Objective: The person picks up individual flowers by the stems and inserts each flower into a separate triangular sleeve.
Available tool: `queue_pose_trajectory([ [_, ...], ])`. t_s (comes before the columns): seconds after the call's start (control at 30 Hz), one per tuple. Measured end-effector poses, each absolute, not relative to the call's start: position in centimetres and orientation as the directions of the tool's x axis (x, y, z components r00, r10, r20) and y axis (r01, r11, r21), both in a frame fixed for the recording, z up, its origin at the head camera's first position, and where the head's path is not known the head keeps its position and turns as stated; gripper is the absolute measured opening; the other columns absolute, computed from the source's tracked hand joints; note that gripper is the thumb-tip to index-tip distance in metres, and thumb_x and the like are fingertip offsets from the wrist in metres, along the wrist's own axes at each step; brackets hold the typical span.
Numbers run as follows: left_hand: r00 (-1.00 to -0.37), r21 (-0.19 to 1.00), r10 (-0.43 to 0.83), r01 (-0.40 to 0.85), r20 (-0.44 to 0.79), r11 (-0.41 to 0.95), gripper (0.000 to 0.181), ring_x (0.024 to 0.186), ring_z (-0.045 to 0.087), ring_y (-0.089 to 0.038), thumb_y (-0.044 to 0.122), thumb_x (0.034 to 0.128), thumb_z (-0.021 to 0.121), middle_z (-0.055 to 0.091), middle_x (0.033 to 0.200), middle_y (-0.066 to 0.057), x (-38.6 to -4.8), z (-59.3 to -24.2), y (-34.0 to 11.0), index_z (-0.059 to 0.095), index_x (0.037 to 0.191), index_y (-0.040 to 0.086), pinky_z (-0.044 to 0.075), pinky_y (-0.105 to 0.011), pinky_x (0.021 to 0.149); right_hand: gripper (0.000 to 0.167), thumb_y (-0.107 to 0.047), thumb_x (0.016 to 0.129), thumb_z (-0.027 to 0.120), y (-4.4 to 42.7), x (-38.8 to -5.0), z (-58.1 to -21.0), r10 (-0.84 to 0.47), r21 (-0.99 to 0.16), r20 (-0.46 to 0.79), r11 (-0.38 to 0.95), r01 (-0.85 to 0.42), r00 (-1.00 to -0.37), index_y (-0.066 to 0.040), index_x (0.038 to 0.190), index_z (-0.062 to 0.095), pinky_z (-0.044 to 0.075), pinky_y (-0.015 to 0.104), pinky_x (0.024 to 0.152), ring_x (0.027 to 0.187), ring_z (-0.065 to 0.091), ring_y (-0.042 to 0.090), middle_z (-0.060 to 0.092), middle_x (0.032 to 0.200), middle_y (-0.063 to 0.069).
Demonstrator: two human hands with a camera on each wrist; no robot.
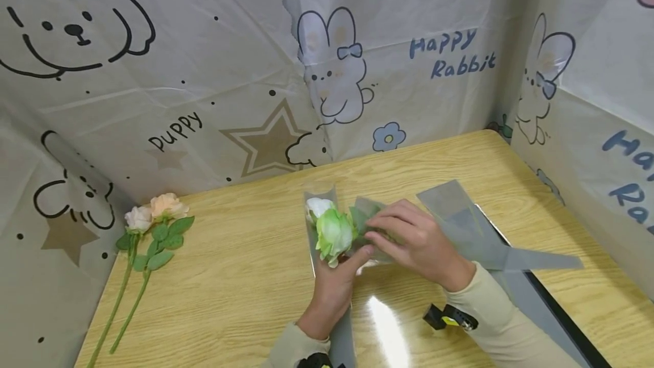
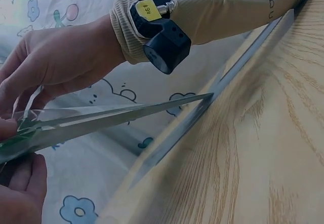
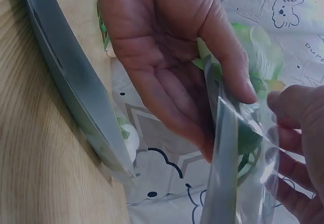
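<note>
L hand [image 1: 332,294] grips 1 green flower [image 1: 334,234] btwn hands, R hand [image 1: 414,243] pinching its clear wrap [image 3: 258,196]: looks approx. half wrapped, closing prob. left. 1 white flower [image 1: 319,207] lies just beyond L hand, 2 unwrapped flowers [image 1: 168,206] well left on desk [image 1: 219,288]; grey sheets [image 1: 452,209] right of R hand, no. unclear.

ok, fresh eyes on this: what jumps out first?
The bright green flower low-centre in the head view, held in the left hand, right hand at its wrapping. Next, two pale flowers lying on the table's left side, and the cartoon-printed backdrop behind.
</note>
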State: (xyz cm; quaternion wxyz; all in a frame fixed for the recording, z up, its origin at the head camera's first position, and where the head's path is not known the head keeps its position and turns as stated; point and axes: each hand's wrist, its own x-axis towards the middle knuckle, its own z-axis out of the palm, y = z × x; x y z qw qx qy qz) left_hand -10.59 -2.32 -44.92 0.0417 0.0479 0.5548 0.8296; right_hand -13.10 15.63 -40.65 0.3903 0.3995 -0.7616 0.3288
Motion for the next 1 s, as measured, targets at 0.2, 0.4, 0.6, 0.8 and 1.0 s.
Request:
queue_pose_trajectory([
  [0.2,-0.99,0.92,0.141,-0.057,-0.002,-0.388,0.061,0.123,0.058,-0.015,0.0,0.0818,0.083,0.061,0.128,0.003,-10.6,-44.8,-2.3,0.054,0.134,0.014,0.049,-0.029,0.111,0.034,-0.033,0.105,0.061,16.3,-13.3,-40.5,-0.252,-0.267,0.851,0.549,-0.792,-0.462,-0.003,0.106,0.076,0.059,0.031,0.079,0.091,0.069,0.023,0.074,0.101,0.01],
  [0.4,-0.983,0.918,0.183,-0.054,0.02,-0.393,0.056,0.118,0.062,-0.012,0.0,0.0813,0.083,0.064,0.122,0.005,-10.4,-44.8,-2.4,0.056,0.128,0.014,0.053,-0.029,0.107,0.03,-0.023,0.097,0.074,17.2,-13.5,-40.4,-0.211,-0.436,0.723,0.6,-0.671,-0.658,-0.007,0.122,0.073,0.061,0.038,0.08,0.096,0.071,0.019,0.075,0.109,0.008],
  [0.6,-0.963,0.933,0.267,-0.057,0.043,-0.356,0.047,0.115,0.063,-0.009,0.003,0.0848,0.082,0.066,0.119,0.008,-10.4,-44.8,-2.7,0.058,0.123,0.017,0.054,-0.027,0.104,0.023,-0.011,0.09,0.08,17.6,-13.5,-40.1,-0.26,-0.537,0.595,0.574,-0.618,-0.76,-0.012,0.112,0.077,0.058,0.026,0.071,0.081,0.067,0.006,0.078,0.099,-0.002],
  [0.8,-0.956,0.936,0.287,-0.049,0.056,-0.348,0.044,0.112,0.063,-0.007,0.001,0.0861,0.081,0.066,0.116,0.01,-10.6,-45.0,-2.9,0.059,0.121,0.018,0.054,-0.025,0.102,0.011,-0.009,0.094,0.076,18.0,-13.2,-39.8,-0.262,-0.588,0.575,0.526,-0.614,-0.775,-0.014,0.103,0.078,0.058,0.017,0.068,0.075,0.063,0.001,0.077,0.092,-0.003],
  [1.0,-0.969,0.925,0.244,-0.051,0.045,-0.376,0.044,0.105,0.065,-0.007,0.0,0.0835,0.082,0.066,0.11,0.008,-10.7,-45.2,-2.8,0.059,0.117,0.017,0.057,-0.025,0.097,0.01,-0.005,0.091,0.077,18.1,-12.8,-39.4,-0.25,-0.559,0.626,0.516,-0.649,-0.738,-0.013,0.097,0.079,0.053,0.011,0.064,0.074,0.06,-0.001,0.076,0.088,-0.004],
])
